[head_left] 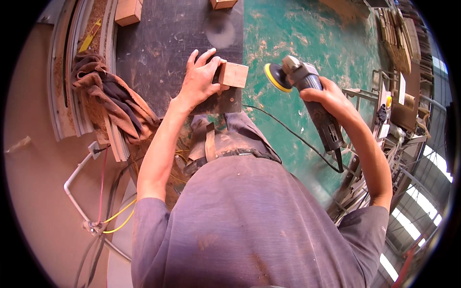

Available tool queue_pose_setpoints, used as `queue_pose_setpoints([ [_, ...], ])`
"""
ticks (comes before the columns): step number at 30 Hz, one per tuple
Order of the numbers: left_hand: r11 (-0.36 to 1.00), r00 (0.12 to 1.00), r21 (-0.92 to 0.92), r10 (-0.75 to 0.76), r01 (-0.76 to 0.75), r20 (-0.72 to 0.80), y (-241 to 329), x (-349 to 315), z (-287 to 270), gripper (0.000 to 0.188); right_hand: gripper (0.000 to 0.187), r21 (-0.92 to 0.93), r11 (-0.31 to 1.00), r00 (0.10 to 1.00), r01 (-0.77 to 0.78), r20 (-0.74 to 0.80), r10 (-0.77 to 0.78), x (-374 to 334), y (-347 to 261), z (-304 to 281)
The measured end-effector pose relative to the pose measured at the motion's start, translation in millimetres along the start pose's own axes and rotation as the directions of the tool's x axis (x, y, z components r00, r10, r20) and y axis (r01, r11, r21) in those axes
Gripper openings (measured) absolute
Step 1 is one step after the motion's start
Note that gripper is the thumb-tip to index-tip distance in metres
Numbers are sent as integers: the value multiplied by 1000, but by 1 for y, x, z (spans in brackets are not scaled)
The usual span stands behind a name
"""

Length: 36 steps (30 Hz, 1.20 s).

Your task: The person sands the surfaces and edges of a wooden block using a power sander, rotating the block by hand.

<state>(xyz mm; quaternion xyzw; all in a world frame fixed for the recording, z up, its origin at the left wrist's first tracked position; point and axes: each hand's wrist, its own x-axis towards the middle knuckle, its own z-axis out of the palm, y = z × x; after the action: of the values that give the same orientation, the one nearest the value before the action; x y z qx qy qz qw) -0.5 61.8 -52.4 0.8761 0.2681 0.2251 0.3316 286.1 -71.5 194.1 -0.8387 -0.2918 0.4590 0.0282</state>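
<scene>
My right hand (pixel 328 97) is wrapped round the body of a corded angle grinder (pixel 321 115), held up to the right over the green floor. At its head sits a round sanding pad (pixel 277 78) with a yellow rim, apart from the wood. My left hand (pixel 201 76) grips a small wooden block (pixel 234 75) by its left side, near the front right corner of the dark worktable (pixel 163 53). Its thumb lies at the block's near edge and the fingers reach round behind.
Two more wooden blocks (pixel 128 12) (pixel 224 4) stand farther back on the table. A brown cloth (pixel 110 96) drapes over the rail at left. The grinder's black cord (pixel 288 135) runs across the green floor (pixel 307 43). Metal racks and stacked boards (pixel 396 43) line the right.
</scene>
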Motion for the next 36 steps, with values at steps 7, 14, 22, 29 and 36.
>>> queue_pose_setpoints([
  [7,999,999,23,-38,38,1,9,-8,-1,87,46,435,898,990,-70,-79,116,-17,106,-1],
  [14,921,923,192,-287,339,-255,51,-34,37,114,46,610,781,987,-136,14,161,-14,159,27],
  [22,847,754,98,-404,522,-518,84,-21,75,108,55,394,909,991,132,-41,-126,7,57,11],
  [29,861,701,102,-332,499,-631,82,-17,83,75,67,-49,971,970,232,82,-228,16,-52,14],
  [36,880,661,57,-310,471,-683,86,-15,83,68,70,-179,951,962,252,154,-226,21,-89,29],
])
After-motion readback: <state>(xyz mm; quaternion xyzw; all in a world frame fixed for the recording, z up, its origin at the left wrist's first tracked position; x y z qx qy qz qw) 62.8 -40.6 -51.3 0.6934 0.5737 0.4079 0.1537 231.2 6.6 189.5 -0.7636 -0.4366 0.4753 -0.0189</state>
